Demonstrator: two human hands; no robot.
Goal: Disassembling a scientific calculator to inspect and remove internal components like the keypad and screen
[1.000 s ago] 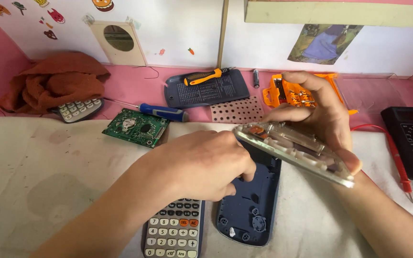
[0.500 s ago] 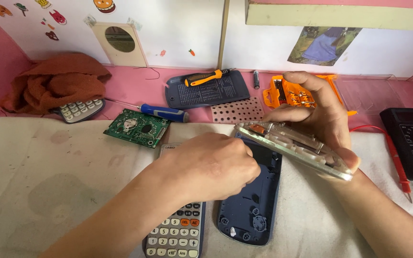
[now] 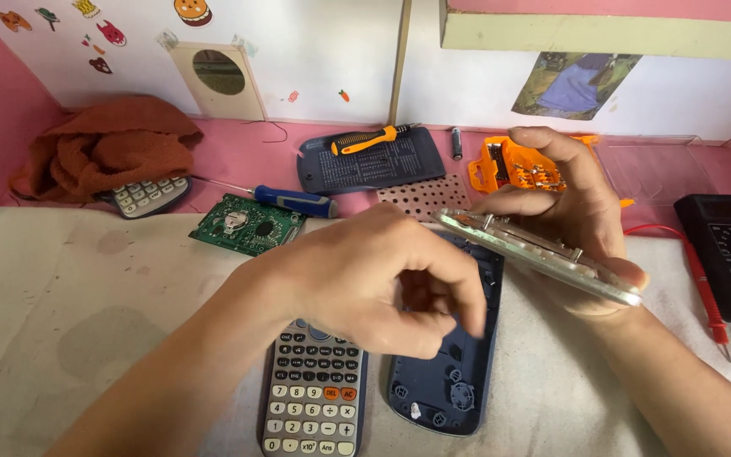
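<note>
My right hand point(image 3: 573, 211) grips the tilted clear panel point(image 3: 539, 254) by its edges; my left hand point(image 3: 374, 283), fingers curled and empty-looking, could jolt it loose.

You get bright, even daylight, soft shadows under your left hand point(image 3: 365, 288); fingers maybe slightly motion-blurred, edges sharp.

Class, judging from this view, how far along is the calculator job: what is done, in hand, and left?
Done: the dark blue back cover lies off, inside up, and a green circuit board sits apart. In hand: the right hand holds a flat clear panel tilted; the left hand hovers over the cover. Left: the parts lie separate beside a grey calculator.
</note>
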